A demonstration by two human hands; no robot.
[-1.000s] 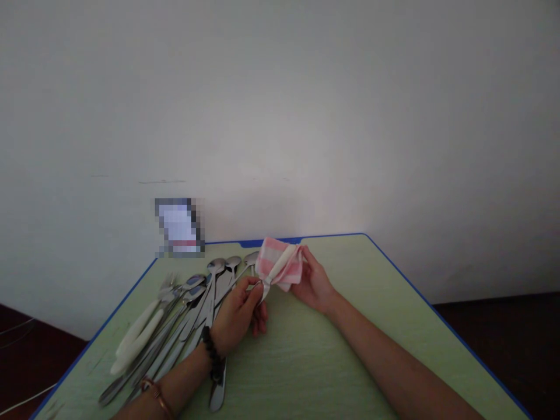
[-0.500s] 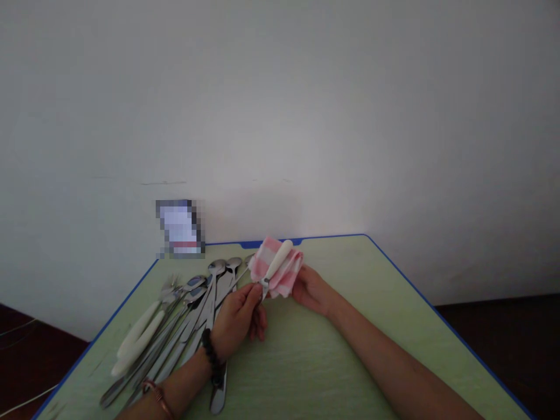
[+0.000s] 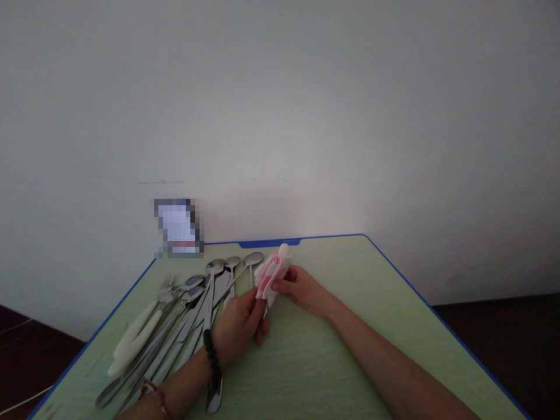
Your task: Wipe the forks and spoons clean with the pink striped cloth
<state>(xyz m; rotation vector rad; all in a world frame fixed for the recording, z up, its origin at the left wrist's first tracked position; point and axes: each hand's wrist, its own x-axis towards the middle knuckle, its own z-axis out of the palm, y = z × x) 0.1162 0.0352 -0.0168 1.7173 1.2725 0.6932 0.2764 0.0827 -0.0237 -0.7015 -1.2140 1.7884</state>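
Note:
A pink-and-white checked cloth point(image 3: 272, 275) is folded around the handle of a white-handled piece of cutlery point(image 3: 284, 249). Only the handle's rounded end shows clearly above the cloth, so I cannot tell the kind. My left hand point(image 3: 245, 315) is closed on the cutlery's lower, metal end, which its fingers mostly hide. From the other side, my right hand point(image 3: 301, 287) pinches the cloth against the handle. Left of my hands lies a spread of metal spoons point(image 3: 215, 267) and other long cutlery. White-handled forks point(image 3: 137, 335) lie at its left edge.
The pale green table point(image 3: 332, 361) has a blue rim and meets a white wall point(image 3: 280, 116) at the back. A blurred phone-like device point(image 3: 178, 226) leans at the back left corner. White cables point(image 3: 26, 402) run beyond the left edge.
The cloth lay open beneath the white handle; now my right hand has folded it over, covering most of the handle. My right fingers have come round to the front of it.

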